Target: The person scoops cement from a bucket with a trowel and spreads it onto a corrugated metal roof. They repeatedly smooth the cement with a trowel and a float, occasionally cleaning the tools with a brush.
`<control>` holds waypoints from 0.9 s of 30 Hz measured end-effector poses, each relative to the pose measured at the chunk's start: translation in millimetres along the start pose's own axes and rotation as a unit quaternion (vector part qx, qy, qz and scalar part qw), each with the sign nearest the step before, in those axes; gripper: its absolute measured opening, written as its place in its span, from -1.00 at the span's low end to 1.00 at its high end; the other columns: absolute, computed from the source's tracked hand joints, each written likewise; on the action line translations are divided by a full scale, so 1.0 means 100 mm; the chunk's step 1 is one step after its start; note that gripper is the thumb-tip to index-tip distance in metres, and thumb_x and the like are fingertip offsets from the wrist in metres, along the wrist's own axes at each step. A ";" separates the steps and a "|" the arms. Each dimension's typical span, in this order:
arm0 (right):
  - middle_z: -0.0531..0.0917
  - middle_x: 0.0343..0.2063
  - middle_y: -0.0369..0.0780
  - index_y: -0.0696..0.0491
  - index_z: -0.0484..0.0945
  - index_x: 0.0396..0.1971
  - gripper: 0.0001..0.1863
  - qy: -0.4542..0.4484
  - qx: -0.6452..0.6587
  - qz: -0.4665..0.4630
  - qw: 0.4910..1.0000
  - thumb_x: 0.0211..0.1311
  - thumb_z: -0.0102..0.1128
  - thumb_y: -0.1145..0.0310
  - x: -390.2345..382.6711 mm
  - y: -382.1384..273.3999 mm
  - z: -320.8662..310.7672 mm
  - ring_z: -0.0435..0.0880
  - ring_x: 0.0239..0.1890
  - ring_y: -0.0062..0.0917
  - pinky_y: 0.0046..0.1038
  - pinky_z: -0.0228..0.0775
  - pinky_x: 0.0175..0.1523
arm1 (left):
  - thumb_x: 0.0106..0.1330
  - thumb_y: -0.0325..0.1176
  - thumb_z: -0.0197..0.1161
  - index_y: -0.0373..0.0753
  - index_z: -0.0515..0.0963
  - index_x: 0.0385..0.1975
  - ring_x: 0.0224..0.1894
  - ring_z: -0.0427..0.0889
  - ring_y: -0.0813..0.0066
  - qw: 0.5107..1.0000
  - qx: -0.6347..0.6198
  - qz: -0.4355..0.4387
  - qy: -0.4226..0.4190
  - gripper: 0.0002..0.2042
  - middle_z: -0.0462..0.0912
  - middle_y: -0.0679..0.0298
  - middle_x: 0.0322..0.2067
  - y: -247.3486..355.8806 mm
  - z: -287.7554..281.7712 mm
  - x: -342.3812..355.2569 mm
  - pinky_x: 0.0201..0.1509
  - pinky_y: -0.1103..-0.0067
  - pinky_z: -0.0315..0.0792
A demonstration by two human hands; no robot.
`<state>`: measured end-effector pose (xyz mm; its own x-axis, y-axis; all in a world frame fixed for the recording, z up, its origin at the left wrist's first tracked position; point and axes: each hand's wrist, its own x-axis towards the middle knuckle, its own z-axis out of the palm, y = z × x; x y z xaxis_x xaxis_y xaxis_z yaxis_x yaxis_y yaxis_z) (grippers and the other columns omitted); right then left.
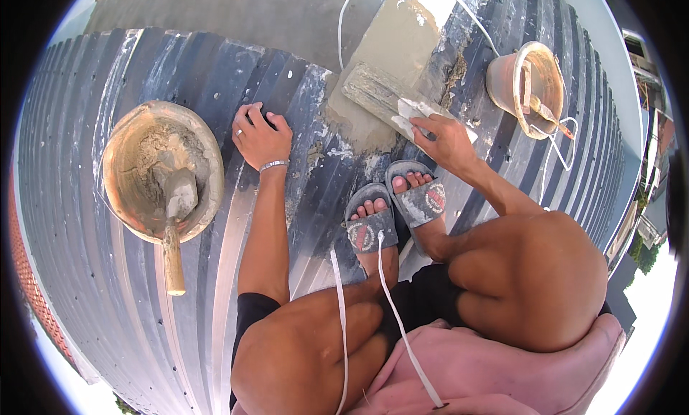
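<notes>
My right hand point(446, 141) grips a long, flat plastering float point(377, 92), smeared with grey mortar. The float lies across a strip of smoothed wet mortar point(402, 34) on the ribbed metal roof. Pressed lightly to the roof ribs, my left hand point(263, 138) has bent, slightly parted fingers and holds nothing. Left of it stands a bucket point(212, 146) with grey mortar point(154, 138) inside. A trowel point(179, 192) leans in that bucket, its wooden handle sticking out over the near rim.
To the right, a second bucket point(502, 81) holds a brush point(549, 113) and tilts on the ribs. White cord point(477, 24) runs near it. My sandalled feet point(369, 228) stand close below the float. The metal roof point(79, 199) curves down at both sides; a grey wall surface point(215, 13) lies beyond.
</notes>
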<state>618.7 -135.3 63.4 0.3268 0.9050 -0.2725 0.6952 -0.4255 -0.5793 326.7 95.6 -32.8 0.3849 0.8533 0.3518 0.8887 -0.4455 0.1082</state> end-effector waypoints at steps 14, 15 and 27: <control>0.78 -0.29 -0.05 -0.04 0.83 0.02 -0.69 0.067 -0.037 0.030 0.997 0.37 0.34 0.21 0.47 0.74 -0.15 0.77 -0.20 -0.05 -0.10 0.61 -0.01 | 0.37 -0.26 0.19 -0.11 0.59 0.04 0.20 0.59 0.10 1.000 -0.005 -0.015 -0.021 -0.72 0.57 0.21 0.13 0.10 -0.03 0.02 0.27 0.14 0.46; 0.79 -0.27 -0.01 -0.06 0.83 0.04 -0.67 0.086 -0.017 0.076 0.993 0.36 0.34 0.18 0.59 0.82 -0.22 0.78 -0.19 -0.01 -0.11 0.61 0.05 | 0.37 -0.26 0.19 -0.11 0.59 0.04 0.20 0.59 0.10 1.000 0.002 -0.016 -0.021 -0.72 0.57 0.21 0.13 0.07 -0.05 0.02 0.27 0.14 0.46; 0.62 -0.57 -0.27 0.14 0.51 0.31 -0.39 0.116 0.279 0.259 0.917 0.38 0.39 0.13 0.86 0.69 -1.18 0.48 -0.68 -0.53 -0.43 0.40 -0.49 | 0.38 -0.27 0.20 -0.10 0.59 0.06 0.23 0.59 0.12 1.000 -0.005 -0.013 -0.024 -0.71 0.58 0.21 0.14 0.00 -0.05 -0.02 0.27 0.17 0.47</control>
<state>770.0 -86.6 90.7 0.6930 0.5293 -0.4894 -0.0064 -0.6743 -0.7384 324.5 92.7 -29.0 0.3739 0.8766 0.3029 0.8960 -0.4258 0.1262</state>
